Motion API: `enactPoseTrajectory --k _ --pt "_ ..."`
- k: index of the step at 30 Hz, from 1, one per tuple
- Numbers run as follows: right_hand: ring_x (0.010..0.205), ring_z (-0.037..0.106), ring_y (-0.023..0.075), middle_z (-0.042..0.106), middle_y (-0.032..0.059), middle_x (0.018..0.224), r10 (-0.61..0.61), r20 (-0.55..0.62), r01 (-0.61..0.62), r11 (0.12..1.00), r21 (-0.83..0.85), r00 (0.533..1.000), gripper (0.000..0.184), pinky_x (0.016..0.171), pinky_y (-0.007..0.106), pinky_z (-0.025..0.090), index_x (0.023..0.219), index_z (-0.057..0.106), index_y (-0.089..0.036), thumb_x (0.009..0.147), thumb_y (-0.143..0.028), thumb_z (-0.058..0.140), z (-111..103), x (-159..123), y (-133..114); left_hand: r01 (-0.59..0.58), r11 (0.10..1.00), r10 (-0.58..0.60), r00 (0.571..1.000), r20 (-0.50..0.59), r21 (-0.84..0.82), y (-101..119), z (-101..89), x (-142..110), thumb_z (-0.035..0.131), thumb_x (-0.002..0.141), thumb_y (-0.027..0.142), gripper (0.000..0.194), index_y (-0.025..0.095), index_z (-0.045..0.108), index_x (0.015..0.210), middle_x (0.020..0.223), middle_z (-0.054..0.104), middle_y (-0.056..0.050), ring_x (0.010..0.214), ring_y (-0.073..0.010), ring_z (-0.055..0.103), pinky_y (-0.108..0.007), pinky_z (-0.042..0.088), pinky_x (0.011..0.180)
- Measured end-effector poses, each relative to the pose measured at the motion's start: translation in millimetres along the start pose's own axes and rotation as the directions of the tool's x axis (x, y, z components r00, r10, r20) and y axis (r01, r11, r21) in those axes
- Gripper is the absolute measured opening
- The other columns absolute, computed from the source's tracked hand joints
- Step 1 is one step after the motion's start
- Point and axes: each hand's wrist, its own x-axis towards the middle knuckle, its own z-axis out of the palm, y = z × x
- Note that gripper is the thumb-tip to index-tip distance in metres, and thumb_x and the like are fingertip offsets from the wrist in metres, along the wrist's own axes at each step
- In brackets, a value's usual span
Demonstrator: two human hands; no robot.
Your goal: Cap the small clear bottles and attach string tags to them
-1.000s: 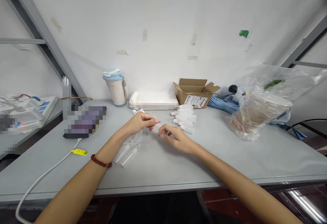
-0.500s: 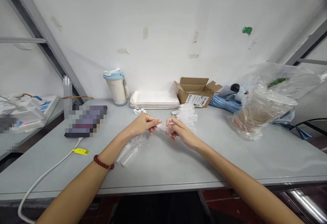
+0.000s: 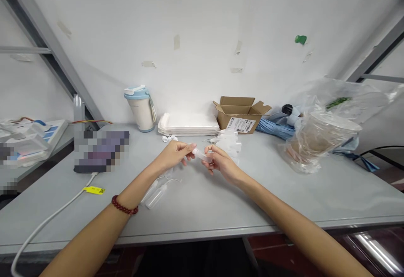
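A small translucent plastic bottle (image 3: 202, 155) is held between my two hands above the table. My left hand (image 3: 174, 155), closed in a pinch, grips its whitish top end. Around its body are the curled fingers of my right hand (image 3: 223, 164). Near my left wrist lie clear bottles with thin bent tubes (image 3: 157, 197), partly hidden by that hand. Several small white caps (image 3: 169, 138) sit beyond my left hand. Behind my right hand is a pile of translucent bottles (image 3: 229, 141).
At the back stand a cup (image 3: 142, 110), a stack of white packets (image 3: 192, 124) and an open cardboard box (image 3: 241, 121). A plastic-wrapped container (image 3: 328, 138) and blue cloth (image 3: 274, 128) are at right. A blurred dark device (image 3: 102, 150) with a white cable (image 3: 57, 214) lies left.
The bottle between my hands shows more plainly now, tilted with its top toward my left hand. The whole view has shifted slightly; both hands stay close together.
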Motion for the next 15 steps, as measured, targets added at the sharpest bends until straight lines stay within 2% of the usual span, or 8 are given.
enactPoseTrajectory --k 2,4,11,15 --pt "0.049 0.035 0.0089 0.049 -0.0058 0.06 -0.003 -0.014 0.003 1.0 -0.006 1.0 0.013 0.05 0.023 0.035 0.084 0.04 -0.022 0.075 -0.028 0.047 -0.6 0.2 -1.1 0.026 0.998 -0.027 1.0 0.006 0.053 -1.7 0.5 0.6 0.054 0.078 0.057 0.048 0.012 0.066 0.065 0.065 0.062 -0.006 0.06 -0.014 0.055 -0.023 0.047 0.047" --pt "0.048 0.034 0.0087 0.049 -0.0062 0.058 -0.005 -0.027 0.005 1.0 -0.008 1.0 0.013 0.05 0.023 0.035 0.083 0.04 -0.022 0.075 -0.029 0.048 -1.6 0.7 -1.7 0.005 0.997 -0.007 1.0 0.021 0.076 -3.0 0.6 0.8 0.055 0.077 0.058 0.048 0.013 0.064 0.063 0.066 0.062 -0.006 0.058 -0.0127 0.054 -0.022 0.047 0.048" --pt "0.048 0.034 0.009 0.048 -0.006 0.057 -0.013 -0.013 0.013 1.0 0.022 1.0 0.011 0.048 0.022 0.035 0.082 0.04 -0.022 0.075 -0.028 0.047 -1.9 1.5 0.5 0.014 1.0 -0.015 0.999 0.041 0.017 -2.0 -0.8 -0.5 0.054 0.079 0.056 0.046 0.013 0.065 0.068 0.068 0.061 -0.005 0.062 -0.0142 0.055 -0.023 0.047 0.049" --pt "0.048 0.035 0.0089 0.047 -0.0055 0.058 0.003 -0.001 -0.003 0.998 0.069 1.0 0.012 0.048 0.022 0.035 0.083 0.041 -0.022 0.075 -0.027 0.048 -2.0 0.6 1.4 -0.027 1.0 0.026 0.996 0.085 0.009 -0.3 -2.4 -2.0 0.055 0.079 0.051 0.04 0.014 0.064 0.067 0.069 0.06 -0.003 0.064 -0.0134 0.053 -0.023 0.047 0.052"
